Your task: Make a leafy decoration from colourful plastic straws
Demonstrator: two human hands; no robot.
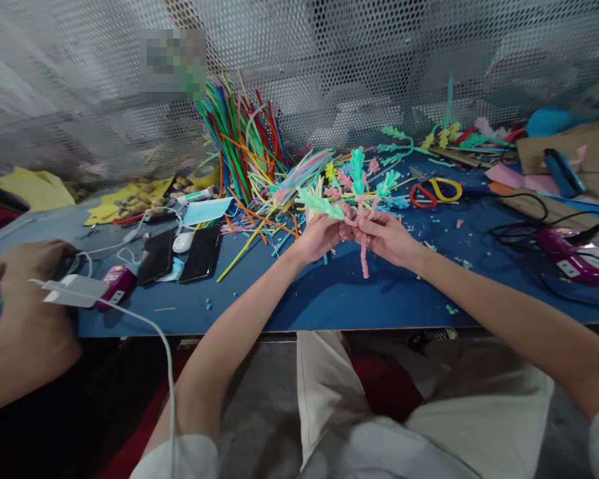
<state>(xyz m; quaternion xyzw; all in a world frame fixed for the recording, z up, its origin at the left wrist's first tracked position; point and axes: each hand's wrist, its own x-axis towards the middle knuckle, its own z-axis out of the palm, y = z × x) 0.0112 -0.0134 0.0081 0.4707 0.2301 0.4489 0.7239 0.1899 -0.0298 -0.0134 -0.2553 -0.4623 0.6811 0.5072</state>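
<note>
Above the front part of the blue table, my two hands meet around a craft plant (pixel 363 249) made of twisted pipe cleaners. It has a pink stem and branches, with mint-green tufted tips fanning out at the top. My left hand (pixel 323 236) is closed on its left branch, by a pale green tip. My right hand (pixel 387 234) pinches the pink stem near the point where the branches join. The lower end of the stem hangs free below my fingers. Behind the plant lie loose pipe cleaners (pixel 299 183) in many colours, partly hidden by it.
A bundle of pipe cleaners (pixel 239 143) leans on the perforated metal screen (pixel 379 53). Scissors (pixel 436 189) lie right of my hands, with a purple power strip (pixel 574 256) and cables beyond. Phones (pixel 199 253) lie left, near another person's arm (pixel 30 306). A white cable (pixel 167 359) crosses the table edge.
</note>
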